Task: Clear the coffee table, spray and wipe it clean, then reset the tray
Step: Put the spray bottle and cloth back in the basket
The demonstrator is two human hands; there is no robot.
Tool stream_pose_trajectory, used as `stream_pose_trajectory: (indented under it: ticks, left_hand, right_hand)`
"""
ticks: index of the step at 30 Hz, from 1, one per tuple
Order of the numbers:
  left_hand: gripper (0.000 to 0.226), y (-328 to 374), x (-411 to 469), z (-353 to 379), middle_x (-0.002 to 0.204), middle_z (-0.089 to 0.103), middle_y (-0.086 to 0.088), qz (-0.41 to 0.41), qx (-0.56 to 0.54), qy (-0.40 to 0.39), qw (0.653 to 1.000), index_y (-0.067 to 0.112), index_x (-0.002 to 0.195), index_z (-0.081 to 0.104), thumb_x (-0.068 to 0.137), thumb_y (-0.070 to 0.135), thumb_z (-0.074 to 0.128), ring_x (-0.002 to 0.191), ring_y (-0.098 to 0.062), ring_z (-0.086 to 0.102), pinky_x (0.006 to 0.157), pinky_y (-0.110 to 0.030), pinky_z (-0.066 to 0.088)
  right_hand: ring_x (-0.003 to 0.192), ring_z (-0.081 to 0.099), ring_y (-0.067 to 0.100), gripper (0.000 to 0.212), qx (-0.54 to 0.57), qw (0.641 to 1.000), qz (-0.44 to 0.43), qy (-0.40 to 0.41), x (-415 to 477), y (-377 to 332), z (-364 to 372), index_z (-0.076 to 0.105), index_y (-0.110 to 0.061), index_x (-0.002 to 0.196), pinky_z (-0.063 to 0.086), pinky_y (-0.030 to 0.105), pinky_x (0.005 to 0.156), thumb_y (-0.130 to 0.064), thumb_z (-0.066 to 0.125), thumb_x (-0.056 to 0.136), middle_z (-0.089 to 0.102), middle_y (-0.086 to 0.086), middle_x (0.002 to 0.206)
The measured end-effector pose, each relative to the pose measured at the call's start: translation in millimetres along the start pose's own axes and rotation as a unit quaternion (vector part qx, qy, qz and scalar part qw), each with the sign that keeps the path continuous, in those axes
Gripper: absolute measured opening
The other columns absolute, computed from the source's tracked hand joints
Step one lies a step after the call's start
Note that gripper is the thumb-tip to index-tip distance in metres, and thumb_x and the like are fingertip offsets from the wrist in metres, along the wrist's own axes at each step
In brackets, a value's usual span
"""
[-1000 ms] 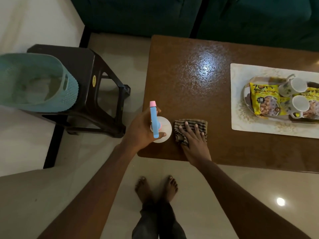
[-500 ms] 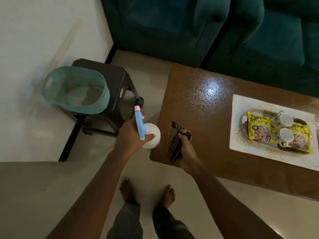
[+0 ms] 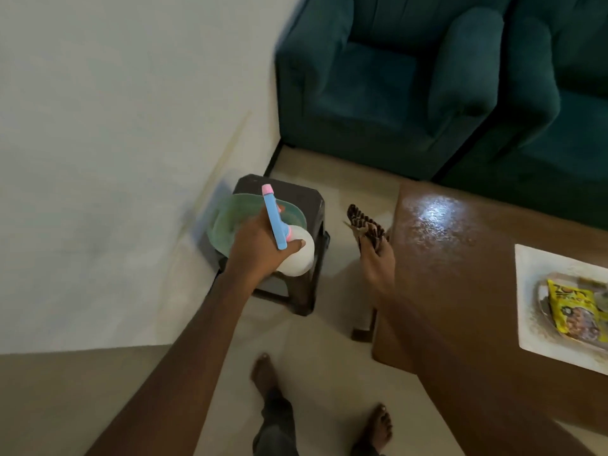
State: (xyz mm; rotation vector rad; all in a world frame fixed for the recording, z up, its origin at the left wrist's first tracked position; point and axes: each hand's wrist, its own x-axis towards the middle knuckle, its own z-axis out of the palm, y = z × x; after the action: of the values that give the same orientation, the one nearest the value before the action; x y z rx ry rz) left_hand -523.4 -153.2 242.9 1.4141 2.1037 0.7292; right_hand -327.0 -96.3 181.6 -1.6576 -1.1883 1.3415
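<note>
The closing part of the task is judged to be in hand. The tray [image 3: 542, 288] is already set on its placemat [image 3: 533, 324] at the right of the tabletop [image 3: 460, 274], with a yellow snack packet [image 3: 572, 307] lying in it, and the cleaning things are held clear of the table.

The spray bottle [image 3: 297, 258] is held by the left hand [image 3: 260, 245], whose grip is wrapped round the neck under the blue trigger head, with the pink nozzle pointed away from the person. Its white body is held above the teal basket [image 3: 223, 225], which stands on the dark stool [image 3: 296, 192] beside the wall. The striped cloth [image 3: 365, 223] is pinched in the grip of the right hand [image 3: 376, 261], bunched and lifted just off the left end of the tabletop.

For the next move, it is judged that the bottle must be lowered into the basket and released upright, and the cloth brought across the gap and dropped in beside it.

The tabletop is seen to be dark brown and glossy, with a bright reflection near its far left corner; whether it is wet cannot be told
</note>
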Motion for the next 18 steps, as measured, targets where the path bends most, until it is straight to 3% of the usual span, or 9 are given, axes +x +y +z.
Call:
stream_pose_trajectory:
  ticks: [4, 6, 9, 11, 14, 18]
  left_hand:
    - [0.072, -32.0, 35.1, -46.7, 0.126, 0.061, -0.007, 0.011, 0.016, 0.011, 1.0, 0.008, 0.129, 0.049, 0.073, 0.037, 0.082, 0.109, -0.022, 0.061, 0.087, -0.017, 0.036]
    - [0.077, -49.8, 50.8, -60.7, 0.122, 0.063, -0.007, 0.02, 0.014, 0.013, 1.0, 0.009, 0.133, 0.046, 0.071, 0.037, 0.083, 0.106, -0.023, 0.062, 0.087, -0.018, 0.038]
    - [0.077, -80.4, 72.3, -68.7, 0.118, 0.064, -0.011, 0.009, 0.003, 0.002, 1.0, 0.006, 0.132, 0.048, 0.07, 0.033, 0.084, 0.104, -0.026, 0.063, 0.089, -0.024, 0.043]
    - [0.071, -102.1, 86.3, -67.7, 0.105, 0.066, -0.014, 0.007, -0.003, -0.009, 1.0, 0.002, 0.124, 0.053, 0.068, 0.03, 0.086, 0.097, -0.029, 0.064, 0.087, -0.029, 0.046]
    - [0.068, -125.2, 99.7, -61.8, 0.095, 0.058, -0.006, -0.002, -0.008, -0.048, 0.999, 0.005, 0.12, 0.052, 0.068, 0.031, 0.086, 0.087, -0.021, 0.058, 0.083, -0.027, 0.046]
    - [0.072, -153.0, 116.4, -52.8, 0.101, 0.057, -0.005, -0.002, -0.01, -0.072, 0.997, 0.009, 0.124, 0.05, 0.068, 0.035, 0.085, 0.09, -0.018, 0.056, 0.087, -0.029, 0.048]
  right_hand:
    - [0.07, 0.054, -0.006, 0.013, -0.028, 0.998, -0.048, -0.004, 16.5, -30.5, 59.3, 0.065, -0.022, 0.106, 0.041, 0.013, 0.06, -0.028, 0.055, 0.101, 0.062, -0.017, 0.082]
    - [0.068, 0.053, -0.005, 0.017, -0.042, 0.997, -0.064, -0.009, 23.8, -38.8, 86.0, 0.066, -0.017, 0.109, 0.038, 0.006, 0.053, -0.025, 0.054, 0.101, 0.061, -0.015, 0.08]
    - [0.068, 0.052, 0.0, 0.016, -0.046, 0.997, -0.068, -0.013, 28.3, -41.9, 119.6, 0.066, -0.014, 0.108, 0.037, 0.006, 0.053, -0.02, 0.052, 0.101, 0.06, -0.013, 0.078]
    - [0.072, 0.054, 0.004, 0.014, -0.035, 0.997, -0.068, -0.016, 30.3, -40.1, 139.9, 0.065, -0.017, 0.106, 0.04, 0.006, 0.055, -0.017, 0.053, 0.1, 0.063, -0.009, 0.083]
    - [0.076, 0.058, 0.003, 0.011, -0.031, 0.997, -0.054, -0.034, 32.7, -30.7, 163.9, 0.064, -0.019, 0.105, 0.042, 0.006, 0.059, -0.023, 0.056, 0.1, 0.065, -0.008, 0.088]
    - [0.082, 0.063, 0.009, 0.017, -0.081, 0.994, -0.043, -0.058, 44.6, -5.4, 189.5, 0.068, -0.024, 0.107, 0.048, 0.028, 0.07, -0.034, 0.057, 0.098, 0.069, -0.01, 0.091]
